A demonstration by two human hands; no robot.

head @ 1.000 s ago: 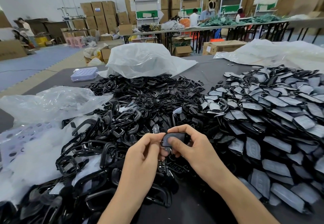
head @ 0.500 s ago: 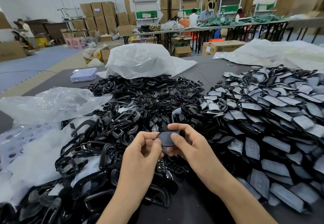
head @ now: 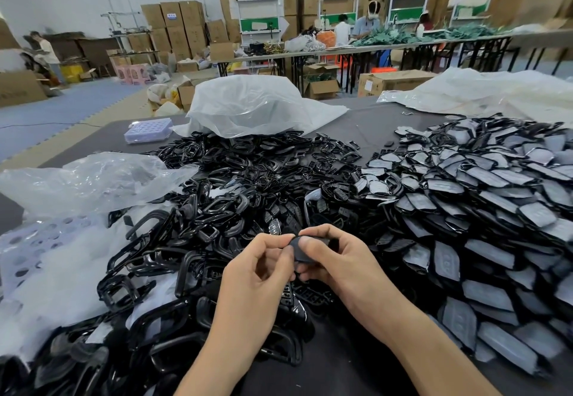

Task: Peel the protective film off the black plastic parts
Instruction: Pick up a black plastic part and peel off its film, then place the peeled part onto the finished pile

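Note:
Between both hands, just above the table, is one small black plastic part [head: 302,251] with a greyish film face. My right hand [head: 338,259] grips it, thumb on top and fingers curled behind. My left hand [head: 263,264] pinches its left edge between thumb and forefinger. To the right lies a big heap of film-covered black parts [head: 483,209]. A heap of black ring-shaped frames [head: 223,197] fills the middle and left.
Crumpled clear plastic bags lie at the left [head: 93,178], at the back centre [head: 251,107] and at the back right [head: 483,91]. A small lilac tray [head: 148,130] sits on the dark table [head: 366,129]. People work at distant benches among stacked cartons.
Both hands have lifted the part slightly and turned it. My left thumb and forefinger have closed on its left edge.

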